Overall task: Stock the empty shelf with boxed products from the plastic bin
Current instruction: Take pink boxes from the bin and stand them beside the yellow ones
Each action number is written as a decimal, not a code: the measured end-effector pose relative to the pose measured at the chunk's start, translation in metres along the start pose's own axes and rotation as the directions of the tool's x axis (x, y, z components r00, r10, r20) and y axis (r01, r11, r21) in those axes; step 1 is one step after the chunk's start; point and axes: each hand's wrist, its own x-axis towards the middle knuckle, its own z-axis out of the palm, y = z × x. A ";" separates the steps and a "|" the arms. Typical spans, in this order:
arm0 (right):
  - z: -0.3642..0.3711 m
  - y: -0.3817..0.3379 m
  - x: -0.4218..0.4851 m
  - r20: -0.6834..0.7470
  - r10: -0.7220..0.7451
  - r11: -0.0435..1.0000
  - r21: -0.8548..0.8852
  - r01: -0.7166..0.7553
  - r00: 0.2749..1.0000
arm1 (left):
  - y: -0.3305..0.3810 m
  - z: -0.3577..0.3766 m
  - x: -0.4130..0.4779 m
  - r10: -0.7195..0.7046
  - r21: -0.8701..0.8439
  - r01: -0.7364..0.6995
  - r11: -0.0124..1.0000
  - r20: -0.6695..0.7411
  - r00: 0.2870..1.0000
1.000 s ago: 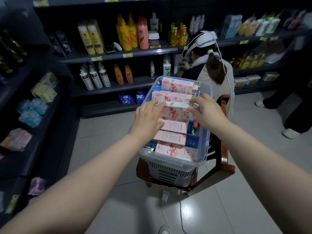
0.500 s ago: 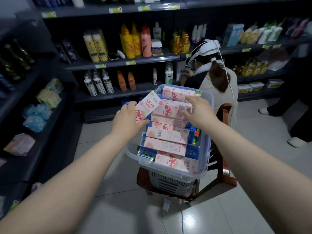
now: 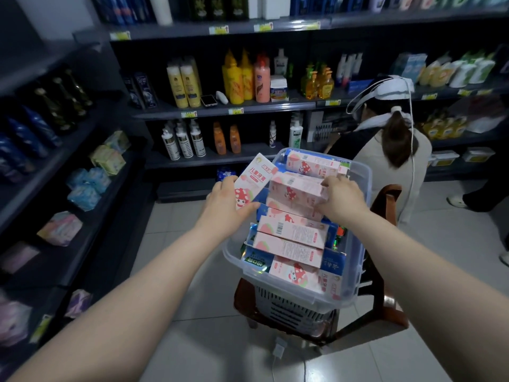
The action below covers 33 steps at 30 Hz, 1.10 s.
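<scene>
The long pink cardboard box (image 3: 252,183) printed with a red mushroom figure is gripped at its near end by the left hand (image 3: 225,202), thumb on the printed face and fingers curled behind it. It is held above the far-left corner of the clear plastic bin (image 3: 358,244). Its long axis is tilted, the near end low by the thumb and the far end raised and pointing away toward the back shelves (image 3: 225,108), printed face toward the camera. The right hand (image 3: 340,201) has its fingers curled over the right end of a second pink box (image 3: 294,188), which lies on top of the pile with its long axis across the bin. Beneath it more pink boxes (image 3: 292,232) lie stacked the same way, crosswise and slightly slanted, with blue boxes (image 3: 256,260) showing at the edges. The bin rests on a grey slotted basket (image 3: 289,307), which sits on a brown wooden chair (image 3: 385,205). Just behind the chair a person (image 3: 391,150) in a light top and a white head-mounted rig crouches facing the back shelves, which carry yellow, orange and white bottles. A dark shelf unit (image 3: 91,244) with soft pastel packets runs along the left, near the held box. A white cable (image 3: 278,350) lies on the grey tiled floor in front of the chair.
</scene>
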 end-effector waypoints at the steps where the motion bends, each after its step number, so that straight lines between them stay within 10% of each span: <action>1: -0.003 -0.002 -0.001 0.001 -0.002 0.998 0.068 0.002 1.000 | -0.002 -0.002 -0.002 -0.008 -0.003 0.008 1.000 -0.006 1.000; 10: -0.069 -0.101 -0.026 -0.151 -0.213 0.571 0.782 0.249 0.965 | -0.044 -0.077 -0.042 -0.224 -0.239 0.168 0.956 -0.229 0.947; 33: -0.004 -0.667 -0.175 -0.132 -0.901 0.047 0.918 0.394 0.413 | -0.340 -0.417 -0.287 -0.530 -0.408 0.341 0.847 -0.698 0.481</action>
